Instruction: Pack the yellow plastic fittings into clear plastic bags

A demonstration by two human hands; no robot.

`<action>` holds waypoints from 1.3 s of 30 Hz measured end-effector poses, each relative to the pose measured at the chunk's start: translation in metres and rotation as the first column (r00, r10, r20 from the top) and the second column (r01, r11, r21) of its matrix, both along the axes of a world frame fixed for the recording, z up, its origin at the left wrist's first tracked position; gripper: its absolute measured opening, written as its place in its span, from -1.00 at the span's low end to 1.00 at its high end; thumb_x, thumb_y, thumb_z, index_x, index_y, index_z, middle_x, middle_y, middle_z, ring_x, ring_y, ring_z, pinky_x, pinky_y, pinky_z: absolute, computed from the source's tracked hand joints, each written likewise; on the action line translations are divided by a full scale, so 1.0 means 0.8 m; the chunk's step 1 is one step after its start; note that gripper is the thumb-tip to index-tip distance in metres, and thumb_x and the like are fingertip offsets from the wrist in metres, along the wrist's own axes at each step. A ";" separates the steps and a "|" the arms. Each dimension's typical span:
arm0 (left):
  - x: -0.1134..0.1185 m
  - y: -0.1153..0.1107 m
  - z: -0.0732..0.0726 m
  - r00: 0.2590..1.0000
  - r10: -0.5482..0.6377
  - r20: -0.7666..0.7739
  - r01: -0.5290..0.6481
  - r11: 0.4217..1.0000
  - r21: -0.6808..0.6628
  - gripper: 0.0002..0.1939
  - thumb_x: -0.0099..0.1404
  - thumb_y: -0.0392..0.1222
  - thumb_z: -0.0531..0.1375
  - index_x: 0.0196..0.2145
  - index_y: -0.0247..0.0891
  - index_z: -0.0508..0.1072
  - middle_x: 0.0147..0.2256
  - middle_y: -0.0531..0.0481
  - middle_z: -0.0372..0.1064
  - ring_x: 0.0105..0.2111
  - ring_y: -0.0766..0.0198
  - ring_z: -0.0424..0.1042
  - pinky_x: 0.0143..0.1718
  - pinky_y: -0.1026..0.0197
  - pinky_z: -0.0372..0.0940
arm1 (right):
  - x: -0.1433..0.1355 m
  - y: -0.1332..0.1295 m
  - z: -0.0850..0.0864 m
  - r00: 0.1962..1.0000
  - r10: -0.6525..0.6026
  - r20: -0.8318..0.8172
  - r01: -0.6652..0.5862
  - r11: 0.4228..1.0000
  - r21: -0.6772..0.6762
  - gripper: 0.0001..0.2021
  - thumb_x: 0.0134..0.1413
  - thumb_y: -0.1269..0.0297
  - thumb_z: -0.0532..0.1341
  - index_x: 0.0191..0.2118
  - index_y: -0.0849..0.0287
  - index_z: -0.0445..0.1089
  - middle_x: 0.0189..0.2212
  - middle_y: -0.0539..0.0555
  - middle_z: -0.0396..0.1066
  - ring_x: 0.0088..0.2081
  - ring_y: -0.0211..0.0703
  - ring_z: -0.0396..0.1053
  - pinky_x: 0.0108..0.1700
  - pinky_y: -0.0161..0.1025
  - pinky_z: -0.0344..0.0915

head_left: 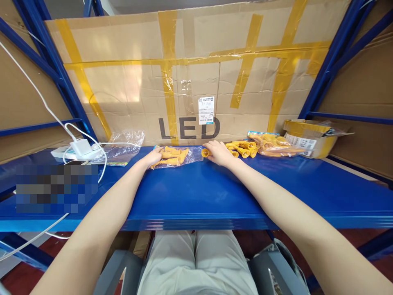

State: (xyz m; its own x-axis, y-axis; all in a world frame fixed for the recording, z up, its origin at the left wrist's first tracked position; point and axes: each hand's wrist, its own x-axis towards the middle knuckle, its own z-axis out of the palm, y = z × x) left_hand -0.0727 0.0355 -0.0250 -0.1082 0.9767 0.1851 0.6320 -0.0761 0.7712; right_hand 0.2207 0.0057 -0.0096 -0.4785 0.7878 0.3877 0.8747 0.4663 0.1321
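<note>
A clear plastic bag (194,154) lies on the blue shelf, with several yellow horn-shaped plastic pieces (172,155) inside. My left hand (154,157) is closed on the bag's left end. At the bag's right end, my right hand (218,153) grips a single yellow horn-shaped piece (205,153), its round flared end facing left. Just right of that hand sits a loose pile of the same yellow pieces (245,150). Farther right lies another clear bag of yellow pieces (276,144) with a colourful header.
An open cardboard box (319,141) stands at the right. On the left are an empty clear bag (124,143), a white charger (81,148) with cables and a blurred-out item (55,188). A taped cardboard sheet (132,90) marked LED walls off the back of the blue shelf (196,192).
</note>
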 end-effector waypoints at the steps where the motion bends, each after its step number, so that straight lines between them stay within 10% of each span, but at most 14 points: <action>1: 0.001 -0.001 0.001 1.000 0.001 0.000 -0.001 1.000 0.005 -0.55 0.15 -0.36 0.07 0.01 -0.29 0.44 0.11 -0.13 0.36 0.14 0.08 0.31 0.18 0.17 0.16 | 0.002 0.001 -0.001 1.000 -0.019 0.004 0.019 0.999 -0.036 -0.53 0.14 0.35 0.15 0.18 0.26 0.21 0.09 0.25 0.32 0.12 0.09 0.20 0.05 -0.05 0.15; 6: 0.008 -0.011 0.005 1.000 -0.002 0.004 0.002 1.000 -0.001 -0.54 0.16 -0.40 0.04 0.00 -0.28 0.45 0.01 -0.09 0.46 0.11 0.08 0.34 0.16 0.16 0.19 | 0.017 0.012 -0.004 0.985 -0.173 0.030 0.174 0.947 -0.268 -0.61 0.18 0.34 0.13 0.13 0.18 0.29 0.11 0.21 0.34 0.14 0.06 0.25 0.06 -0.09 0.18; 13: 0.008 -0.013 0.007 0.999 0.002 0.036 -0.002 1.000 -0.011 -0.56 0.17 -0.39 0.08 0.00 -0.28 0.46 0.01 -0.09 0.45 0.08 0.05 0.37 0.14 0.16 0.24 | 0.030 0.017 0.003 0.967 -0.253 0.027 0.251 0.933 -0.260 -0.77 0.17 0.32 0.10 -0.09 0.14 0.43 -0.02 0.18 0.43 0.00 0.06 0.37 -0.03 -0.10 0.21; 25: 0.013 -0.014 0.006 0.990 -0.101 0.096 0.109 0.991 -0.074 -0.57 0.25 -0.32 0.08 0.08 -0.23 0.40 0.17 -0.09 0.29 0.17 0.14 0.26 0.15 0.22 0.19 | 0.001 -0.012 0.019 0.993 -0.008 -0.118 -0.015 0.982 -0.190 -0.77 0.19 0.34 0.14 -0.09 0.16 0.46 -0.06 0.15 0.44 -0.02 -0.01 0.37 0.01 -0.10 0.18; 39: 0.041 -0.030 0.006 0.903 -0.213 0.373 0.273 0.955 -0.117 -0.61 0.26 -0.27 0.15 0.06 -0.23 0.39 0.11 -0.12 0.35 0.10 0.10 0.36 0.11 0.14 0.28 | -0.005 -0.002 0.000 0.787 0.046 -0.616 -0.347 0.858 -0.379 -0.82 0.00 0.26 0.26 -0.34 0.27 0.51 -0.49 0.00 0.46 -0.55 -0.35 0.28 -0.51 -0.40 0.22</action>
